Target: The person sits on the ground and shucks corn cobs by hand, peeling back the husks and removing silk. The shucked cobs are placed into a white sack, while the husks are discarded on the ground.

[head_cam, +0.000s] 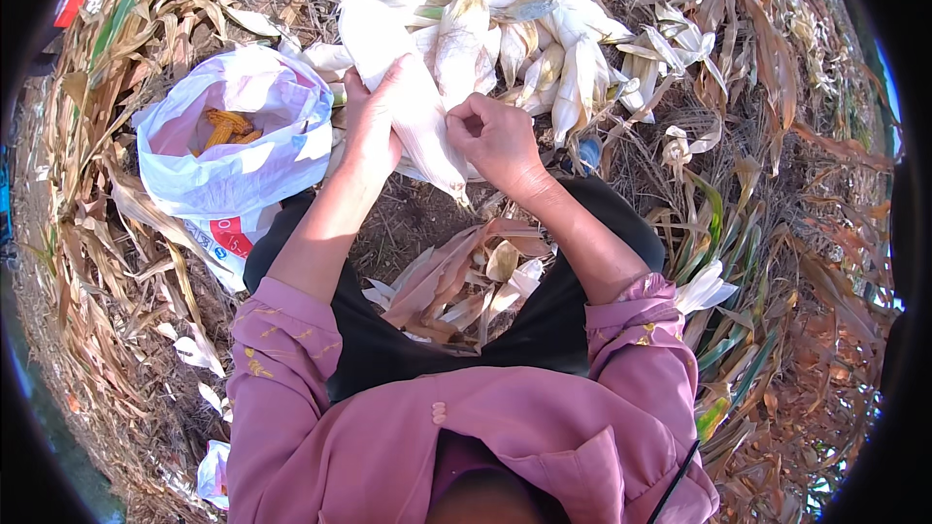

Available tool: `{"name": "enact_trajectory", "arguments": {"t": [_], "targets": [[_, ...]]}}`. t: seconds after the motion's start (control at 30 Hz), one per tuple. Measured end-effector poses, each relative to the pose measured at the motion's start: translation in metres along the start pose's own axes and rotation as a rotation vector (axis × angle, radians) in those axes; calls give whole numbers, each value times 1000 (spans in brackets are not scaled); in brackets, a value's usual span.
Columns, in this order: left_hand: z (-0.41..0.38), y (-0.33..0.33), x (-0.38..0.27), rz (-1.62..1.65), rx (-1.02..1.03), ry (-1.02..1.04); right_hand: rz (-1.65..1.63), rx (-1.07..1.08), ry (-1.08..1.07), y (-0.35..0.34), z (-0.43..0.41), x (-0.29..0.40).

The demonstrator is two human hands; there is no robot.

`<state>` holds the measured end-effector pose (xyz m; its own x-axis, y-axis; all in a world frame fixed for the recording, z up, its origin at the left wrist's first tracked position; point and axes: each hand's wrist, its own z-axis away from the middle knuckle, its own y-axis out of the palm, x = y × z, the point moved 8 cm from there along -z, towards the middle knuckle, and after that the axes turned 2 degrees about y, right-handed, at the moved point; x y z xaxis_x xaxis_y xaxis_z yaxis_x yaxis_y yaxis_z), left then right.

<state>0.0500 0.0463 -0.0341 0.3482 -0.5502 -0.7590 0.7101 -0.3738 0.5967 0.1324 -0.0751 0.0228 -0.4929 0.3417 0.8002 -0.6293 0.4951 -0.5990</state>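
An ear of corn in its pale husk [431, 132] lies slantwise in my left hand [375, 113], whose fingers and thumb are wrapped about its middle. My right hand [496, 137] is at the ear's right edge, its fingers curled against the husk; whether they pinch a leaf of it is hard to tell. Beyond my hands lies a pile of corn ears in dry husks [575, 65]. To the left stands a white woven plastic sack [233, 178], its mouth wide, with several husked yellow corn cobs [227, 126] inside.
Dry corn stalks and leaves [95, 233] cover the ground at the left, and more stalks [735, 349] lie at the right. Between my legs are loose husks [466, 284] on bare soil. A small blue object [588, 154] is near my right knee. Another plastic bag [213, 473] lies at lower left.
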Motion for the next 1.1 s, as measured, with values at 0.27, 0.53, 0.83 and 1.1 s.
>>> {"name": "enact_trajectory", "arguments": {"t": [0.27, 0.53, 0.83, 1.1], "targets": [[9, 16, 0, 233, 107, -184, -160, 33, 166, -3, -7, -15], [6, 10, -6, 301, 138, -165, -160, 184, 64, 8, 0, -2], [-2, -3, -19, 324, -17, -61, -125, 260, 69, 7, 7, -2], [-1, -2, 10, 298, 86, -246, -285, 313, 156, 10, 7, 1]]}}
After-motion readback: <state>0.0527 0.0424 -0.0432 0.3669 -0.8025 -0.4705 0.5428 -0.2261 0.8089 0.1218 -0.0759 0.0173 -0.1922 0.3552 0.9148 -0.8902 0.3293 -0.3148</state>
